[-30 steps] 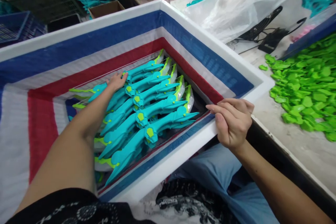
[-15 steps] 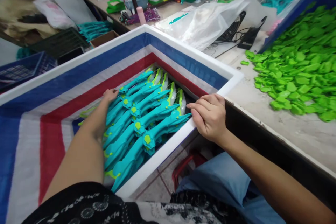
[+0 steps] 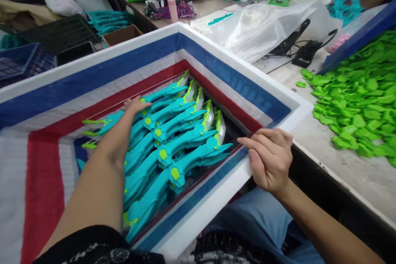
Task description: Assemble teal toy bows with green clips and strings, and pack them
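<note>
My left hand (image 3: 137,106) reaches into a white-rimmed box (image 3: 213,43) lined with red, white and blue striped cloth. Its fingers and thumb straddle the middle of the farthest turquoise toy bow (image 3: 163,93), closed on it as far as I can see; the fingertips are partly hidden. Several more bows (image 3: 185,161) with lime-green pieces lie stacked in rows, their far ends showing clear plastic wrap (image 3: 220,128). My right hand (image 3: 270,159) is closed over the box's near right rim, its index finger poking inward.
A heap of lime-green parts (image 3: 359,95) spills from a blue bin (image 3: 349,41) on the right-hand table. A clear plastic sheet (image 3: 247,31) and a black fan (image 3: 287,41) lie behind the box. Dark crates (image 3: 58,35) stand at the left; cluttered worktops are farther back.
My left hand now lies over the bow's middle with its fingers more spread. The box's near wall shows more of its blue lining. My view has shifted; my right hand remains at the rim.
</note>
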The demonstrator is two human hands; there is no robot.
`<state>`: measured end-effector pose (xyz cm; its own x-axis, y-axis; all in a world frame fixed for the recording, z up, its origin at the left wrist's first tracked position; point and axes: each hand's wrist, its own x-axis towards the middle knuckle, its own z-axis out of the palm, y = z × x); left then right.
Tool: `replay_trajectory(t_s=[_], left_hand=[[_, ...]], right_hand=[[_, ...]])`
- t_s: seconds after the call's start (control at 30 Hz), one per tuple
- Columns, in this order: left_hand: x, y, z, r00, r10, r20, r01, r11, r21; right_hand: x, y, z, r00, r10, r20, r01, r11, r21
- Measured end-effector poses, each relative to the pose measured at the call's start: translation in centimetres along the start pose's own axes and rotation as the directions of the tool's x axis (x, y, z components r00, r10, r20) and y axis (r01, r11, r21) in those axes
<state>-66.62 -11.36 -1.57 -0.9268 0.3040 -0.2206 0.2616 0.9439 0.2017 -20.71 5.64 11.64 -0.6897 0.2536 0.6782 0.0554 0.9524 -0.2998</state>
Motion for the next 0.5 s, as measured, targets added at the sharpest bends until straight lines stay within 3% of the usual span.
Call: replay_trajectory(t_s=[0.13, 0.27, 0.4, 0.5], left_hand=[[-1.8, -0.8, 0.0, 0.989, -0.047, -0.138, 0.046, 0.999, -0.009], [-3.5, -0.9, 1.9, 0.996, -0.029, -0.081, 0.03, 0.999, 0.016], [-4.0, -0.9, 3.8, 0.982, -0.031, -0.187, 0.035, 0.999, 0.023], [-3.8, -0.9, 4.2, 0.983, -0.006, -0.183, 0.011, 0.999, 0.03]], right_hand=[[0.1, 0.0, 0.0, 1.0, -0.004, -0.002, 0.004, 1.0, -0.002], [0.2, 0.0, 0.0, 1.0, -0.006, -0.001, 0.006, 1.0, -0.007], [0.2, -0.1, 0.0, 1.0, -0.005, 0.0, 0.005, 1.0, -0.012], [0.2, 0.0, 0.0, 1.0, -0.002, -0.002, 0.002, 1.0, -0.014]])
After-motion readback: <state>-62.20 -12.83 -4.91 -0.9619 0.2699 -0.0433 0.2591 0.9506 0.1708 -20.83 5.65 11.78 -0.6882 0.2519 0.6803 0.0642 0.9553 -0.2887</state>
